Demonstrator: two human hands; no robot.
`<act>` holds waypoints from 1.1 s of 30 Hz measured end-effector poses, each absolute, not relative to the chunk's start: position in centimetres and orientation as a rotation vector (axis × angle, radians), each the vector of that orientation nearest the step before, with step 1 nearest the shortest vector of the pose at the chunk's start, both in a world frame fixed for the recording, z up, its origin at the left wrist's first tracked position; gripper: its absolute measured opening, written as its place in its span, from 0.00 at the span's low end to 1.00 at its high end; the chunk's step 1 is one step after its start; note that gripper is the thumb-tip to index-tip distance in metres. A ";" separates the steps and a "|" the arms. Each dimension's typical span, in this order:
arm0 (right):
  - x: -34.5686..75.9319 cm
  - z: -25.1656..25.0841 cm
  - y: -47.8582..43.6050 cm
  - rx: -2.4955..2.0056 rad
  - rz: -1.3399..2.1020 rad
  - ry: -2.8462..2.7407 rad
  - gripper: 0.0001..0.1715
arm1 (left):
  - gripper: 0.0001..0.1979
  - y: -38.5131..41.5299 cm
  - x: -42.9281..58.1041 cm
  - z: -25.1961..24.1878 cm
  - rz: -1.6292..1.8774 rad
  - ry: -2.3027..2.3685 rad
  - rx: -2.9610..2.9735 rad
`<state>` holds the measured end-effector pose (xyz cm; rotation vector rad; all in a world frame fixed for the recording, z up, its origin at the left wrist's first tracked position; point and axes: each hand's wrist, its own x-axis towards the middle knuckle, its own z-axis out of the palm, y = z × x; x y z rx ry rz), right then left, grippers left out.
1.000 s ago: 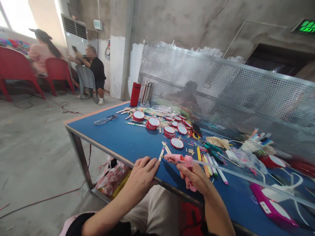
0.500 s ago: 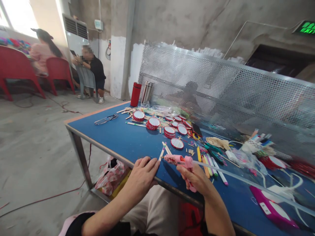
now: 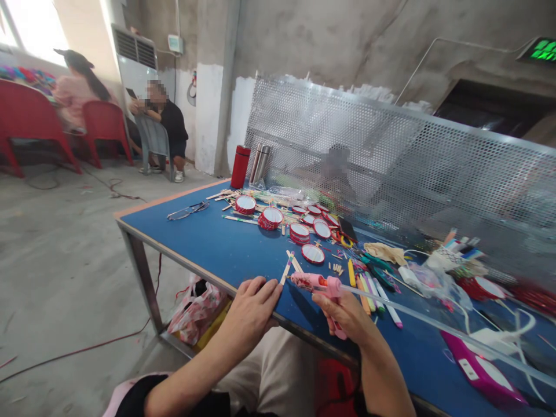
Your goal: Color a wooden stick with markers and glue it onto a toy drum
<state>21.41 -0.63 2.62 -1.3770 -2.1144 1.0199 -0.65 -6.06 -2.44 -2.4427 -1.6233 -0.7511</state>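
Observation:
My right hand is wrapped round the handle of a pink glue gun, and a long clear glue stick runs out of its back. The gun's nozzle points left, at a wooden craft stick with a purple mark. My left hand rests at the table's front edge, fingers together and closed on the near end of that stick; its thumb is mostly hidden. A second craft stick lies slanted against the first. Just beyond them is a round white disc with a red rim.
Several red-rimmed discs and loose sticks cover the blue table's back. Markers, a purple-and-white device and white cables lie right. Glasses and a red flask stand left. A perforated metal panel borders the table.
Almost nothing differs: the glue gun's nozzle has shifted very slightly by the stick. My left hand stays in place, and the seated person in the background has moved a phone a little.

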 end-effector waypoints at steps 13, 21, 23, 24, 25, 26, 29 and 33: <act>21.3 2.8 -0.8 -1.376 1.000 -2.106 0.28 | 0.27 -6.0 -0.7 -2.6 -0.735 -1.621 -2.444; 21.0 2.8 -0.7 -1.351 1.057 -2.049 0.28 | 0.28 -6.0 -0.7 -2.4 -0.721 -1.624 -2.449; 20.9 2.8 -0.7 -1.344 1.075 -2.034 0.27 | 0.28 -6.0 -0.7 -2.4 -0.722 -1.619 -2.447; 20.9 2.8 -0.7 -1.341 1.078 -2.027 0.27 | 0.28 -6.0 -0.7 -2.4 -0.725 -1.617 -2.447; 20.9 2.8 -0.7 -1.337 1.077 -2.023 0.26 | 0.29 -6.0 -0.7 -2.4 -0.727 -1.617 -2.446; 20.9 2.8 -0.7 -1.334 1.070 -2.023 0.26 | 0.29 -6.0 -0.7 -2.4 -0.729 -1.618 -2.446; 21.0 2.7 -0.6 -1.338 1.057 -2.040 0.27 | 0.29 -6.0 -0.7 -2.5 -0.731 -1.623 -2.449; 21.1 2.6 -0.6 -1.366 1.069 -2.066 0.28 | 0.28 -6.0 -0.7 -2.5 -0.737 -1.626 -2.449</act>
